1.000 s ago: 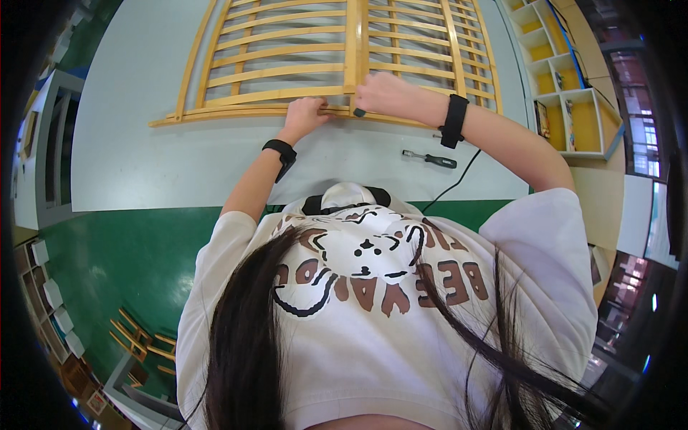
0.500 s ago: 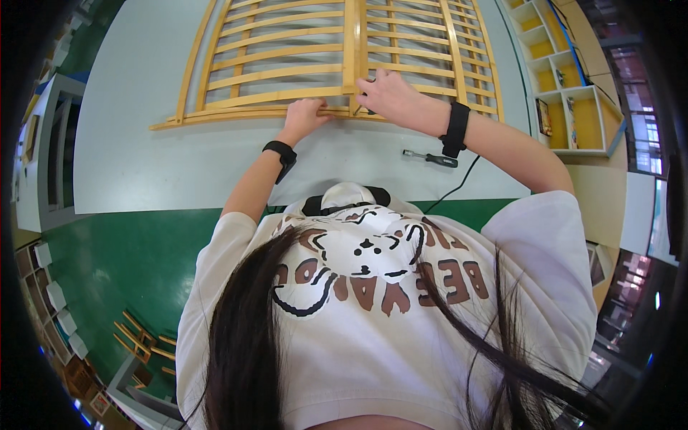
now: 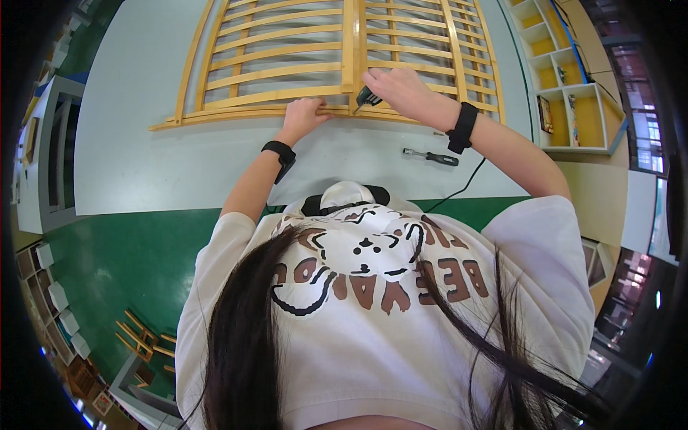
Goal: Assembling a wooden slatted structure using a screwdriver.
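Slatted frame: a large pale wooden frame (image 3: 287,64) of curved rails and thin cross slats lies flat on the grey table (image 3: 143,158), filling the 12 o'clock part of the view; its near rail runs from 10 o'clock to 2 o'clock just beyond the hands.
Left hand: the left hand (image 3: 304,115) lies on the near rail just left of the central upright, fingers curled over the wood and pressing it down; the grip is closed on the rail.
Right hand: the right hand (image 3: 398,89) is wrapped around a small dark-handled screwdriver (image 3: 367,98), whose tip points down and left at the joint where upright meets rail, about 12 o'clock from the body.
Spare tool: a second screwdriver with a black handle (image 3: 431,157) lies on the table at 1 o'clock, near the right wrist and apart from the frame; a black cable (image 3: 466,183) runs beside it.
Handling: the frame looks light for its size but wide and awkward. The slats seem thin and springy and would likely crack if levered.
Where to hold: the thick outer rails or the central upright look the safest places, with two hands set well apart.
Surface: the smooth, finished wood may slide on the table, so a steadying press like the left hand's seems wise.
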{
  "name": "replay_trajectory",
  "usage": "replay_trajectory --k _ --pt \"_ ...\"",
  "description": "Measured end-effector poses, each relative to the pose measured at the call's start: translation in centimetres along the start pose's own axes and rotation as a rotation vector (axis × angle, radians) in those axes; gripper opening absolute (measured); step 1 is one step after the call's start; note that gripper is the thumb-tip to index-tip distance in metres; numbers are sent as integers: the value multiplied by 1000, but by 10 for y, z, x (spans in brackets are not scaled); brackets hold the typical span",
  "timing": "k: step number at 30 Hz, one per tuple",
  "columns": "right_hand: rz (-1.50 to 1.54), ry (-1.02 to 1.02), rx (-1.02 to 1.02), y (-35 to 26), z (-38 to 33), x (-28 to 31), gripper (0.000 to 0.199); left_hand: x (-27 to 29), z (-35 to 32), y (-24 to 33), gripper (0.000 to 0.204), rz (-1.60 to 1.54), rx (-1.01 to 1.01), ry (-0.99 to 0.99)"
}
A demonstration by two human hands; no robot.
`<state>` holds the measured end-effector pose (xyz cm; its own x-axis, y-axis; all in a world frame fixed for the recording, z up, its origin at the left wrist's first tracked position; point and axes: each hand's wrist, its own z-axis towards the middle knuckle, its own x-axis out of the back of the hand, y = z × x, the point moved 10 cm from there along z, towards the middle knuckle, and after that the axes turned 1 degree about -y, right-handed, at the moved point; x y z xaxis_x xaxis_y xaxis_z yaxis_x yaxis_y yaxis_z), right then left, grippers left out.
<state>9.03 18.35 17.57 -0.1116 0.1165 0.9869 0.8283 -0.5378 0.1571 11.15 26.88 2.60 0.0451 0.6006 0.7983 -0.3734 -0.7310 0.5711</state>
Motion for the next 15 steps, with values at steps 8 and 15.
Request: replay_trajectory --k 8,15 --pt "436 1 -174 20 -2 -8 27 -1 0 -1 35 6 -9 0" --pt "795 44 -219 30 8 -11 27 -2 0 -2 34 4 25 -52"
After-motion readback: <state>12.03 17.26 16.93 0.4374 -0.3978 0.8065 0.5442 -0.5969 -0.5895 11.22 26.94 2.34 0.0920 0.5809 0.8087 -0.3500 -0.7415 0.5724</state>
